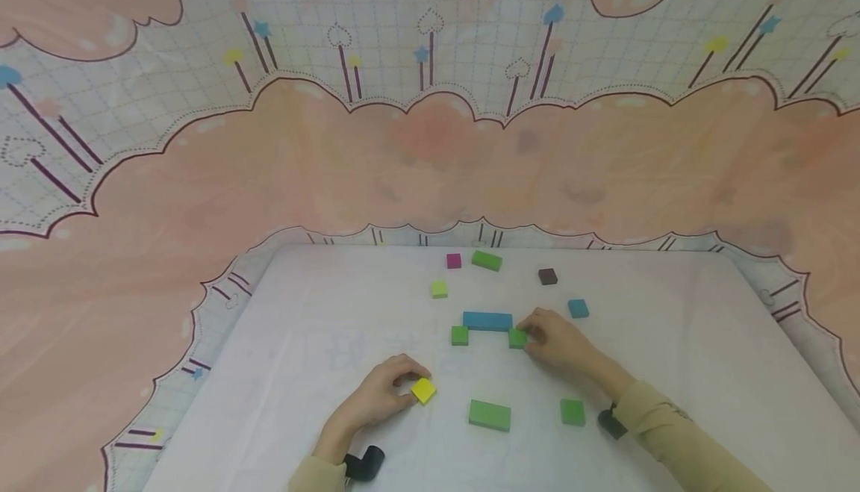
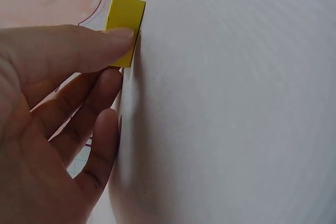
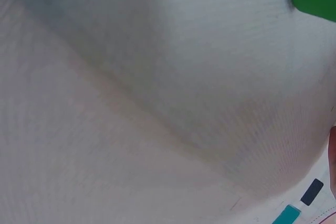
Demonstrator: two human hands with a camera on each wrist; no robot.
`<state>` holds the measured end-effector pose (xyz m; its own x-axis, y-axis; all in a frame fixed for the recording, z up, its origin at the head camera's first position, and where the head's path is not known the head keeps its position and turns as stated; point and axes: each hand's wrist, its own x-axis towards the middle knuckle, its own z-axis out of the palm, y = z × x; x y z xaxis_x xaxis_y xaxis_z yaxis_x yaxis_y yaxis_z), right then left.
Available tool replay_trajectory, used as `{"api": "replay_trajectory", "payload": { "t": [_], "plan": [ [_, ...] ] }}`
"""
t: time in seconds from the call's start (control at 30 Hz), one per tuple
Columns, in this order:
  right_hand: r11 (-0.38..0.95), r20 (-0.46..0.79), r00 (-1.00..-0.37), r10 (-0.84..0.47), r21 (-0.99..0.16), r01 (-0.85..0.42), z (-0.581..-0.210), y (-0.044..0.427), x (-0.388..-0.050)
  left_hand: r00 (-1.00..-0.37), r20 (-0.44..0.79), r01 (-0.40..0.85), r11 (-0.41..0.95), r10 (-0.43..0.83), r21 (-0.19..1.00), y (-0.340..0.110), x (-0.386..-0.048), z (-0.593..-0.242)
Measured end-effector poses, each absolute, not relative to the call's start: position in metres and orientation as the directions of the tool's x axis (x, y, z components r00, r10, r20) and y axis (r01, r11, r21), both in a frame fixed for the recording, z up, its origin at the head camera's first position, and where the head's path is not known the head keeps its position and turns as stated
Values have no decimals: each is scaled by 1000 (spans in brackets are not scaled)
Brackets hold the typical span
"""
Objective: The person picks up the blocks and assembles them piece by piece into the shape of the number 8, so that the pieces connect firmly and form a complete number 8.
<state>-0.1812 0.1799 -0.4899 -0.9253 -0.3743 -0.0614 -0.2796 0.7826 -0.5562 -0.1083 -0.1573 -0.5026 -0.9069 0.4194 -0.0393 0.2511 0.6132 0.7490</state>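
Note:
My left hand [image 1: 379, 396] pinches a yellow block [image 1: 423, 390] at the front left of the table. In the left wrist view the thumb lies across the face of that yellow block [image 2: 126, 14], and the other fingers curl behind it. Farther back, my right hand [image 1: 556, 339] pinches a small green block [image 1: 517, 339] at the right end of a long blue block [image 1: 487, 321]. Another small green block [image 1: 460, 336] sits at the blue block's left end. Only a sliver of my right hand [image 3: 333, 161] shows in the right wrist view, its grip hidden.
Toward the back of the white table [image 1: 322, 290] lie magenta [image 1: 454, 261], long green [image 1: 487, 260], lime [image 1: 440, 290], black [image 1: 548, 276] and blue [image 1: 578, 308] blocks. Nearer me are a green rectangular block [image 1: 490, 415] and a green square block [image 1: 573, 412]. A patterned cloth [image 1: 470, 163] hangs behind.

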Motion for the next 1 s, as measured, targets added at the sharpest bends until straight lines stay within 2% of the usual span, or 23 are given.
{"api": "replay_trajectory", "payload": {
  "t": [1.0],
  "plan": [
    [783,-63,-925,-375,-555,-280,-489,182,-183,-931,-52,210,646,361,734,-150,-111,-498]
  ]
}}
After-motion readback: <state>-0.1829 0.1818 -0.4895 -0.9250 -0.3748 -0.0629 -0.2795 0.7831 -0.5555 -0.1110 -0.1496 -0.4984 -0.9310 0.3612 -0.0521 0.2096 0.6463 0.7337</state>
